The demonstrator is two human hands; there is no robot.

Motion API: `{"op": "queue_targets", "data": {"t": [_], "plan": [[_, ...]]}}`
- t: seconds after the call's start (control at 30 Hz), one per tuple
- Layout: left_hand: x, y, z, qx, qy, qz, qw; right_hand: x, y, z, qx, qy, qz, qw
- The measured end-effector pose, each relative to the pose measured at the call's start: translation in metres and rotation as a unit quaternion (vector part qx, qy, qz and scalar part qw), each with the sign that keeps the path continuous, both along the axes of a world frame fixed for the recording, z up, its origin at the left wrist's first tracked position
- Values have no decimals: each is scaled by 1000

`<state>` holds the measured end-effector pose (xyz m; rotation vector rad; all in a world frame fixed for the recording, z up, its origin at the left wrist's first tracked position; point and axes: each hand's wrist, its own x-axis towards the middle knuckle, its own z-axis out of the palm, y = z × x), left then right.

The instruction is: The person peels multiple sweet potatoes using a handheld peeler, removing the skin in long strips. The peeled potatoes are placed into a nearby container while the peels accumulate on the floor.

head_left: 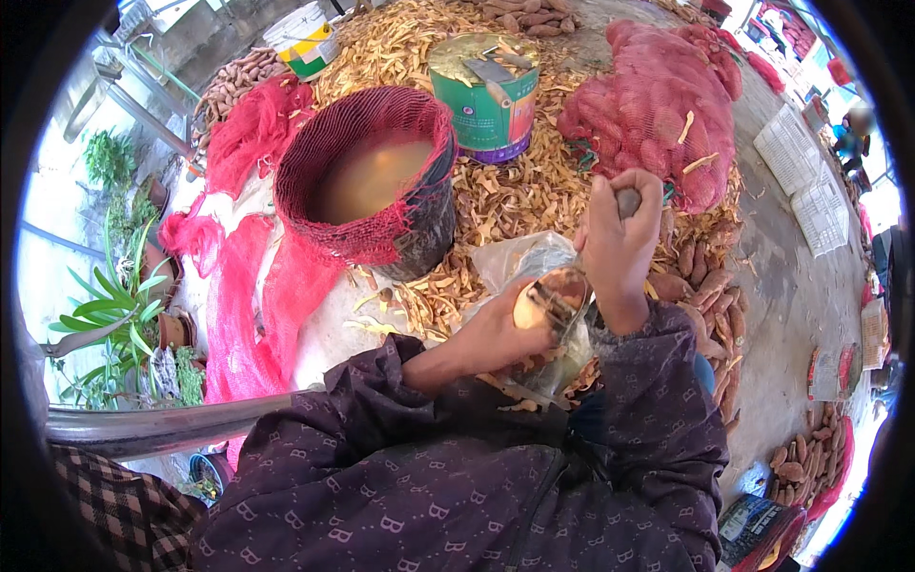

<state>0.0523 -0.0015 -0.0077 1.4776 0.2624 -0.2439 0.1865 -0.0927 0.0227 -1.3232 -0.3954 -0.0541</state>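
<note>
My left hand is closed around a sweet potato, its pale yellow flesh bare on the near side and brown skin left on the other. Just to the right, my right hand makes a fist around a hand tool. Only the rounded grey end of its handle sticks out at the top; its working end is too blurred to make out near the sweet potato. Beneath both hands, a clear plastic bag and loose peelings lie over my lap.
A black bucket lined with red mesh holds cloudy water. Behind it, a green tub carries a cleaver on its lid. Peelings cover the floor. A full red mesh sack and unpeeled sweet potatoes lie right.
</note>
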Motion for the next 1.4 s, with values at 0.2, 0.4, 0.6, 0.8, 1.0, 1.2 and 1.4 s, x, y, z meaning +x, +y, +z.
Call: {"op": "queue_targets", "data": {"t": [0.2,0.4,0.6,0.8,1.0,1.2,1.4], "plan": [[1,7,-6,2,50,37,998,-6,19,17,-154,-258,-91,950],[7,9,-4,-46,25,43,998,-5,26,28,-173,-314,-47,932],[-12,1,-9,4,12,43,999,80,-16,56,-94,-72,-194,974],[-10,-5,-19,80,-37,73,993,-12,-6,32,27,154,-32,987],[-9,-12,-31,123,-130,65,982,-13,-10,-9,38,34,-56,997],[-15,-20,-31,127,-155,84,976,55,-60,24,13,67,-230,971],[-17,-19,-21,193,-170,77,963,-18,-26,11,71,115,-27,990]]}}
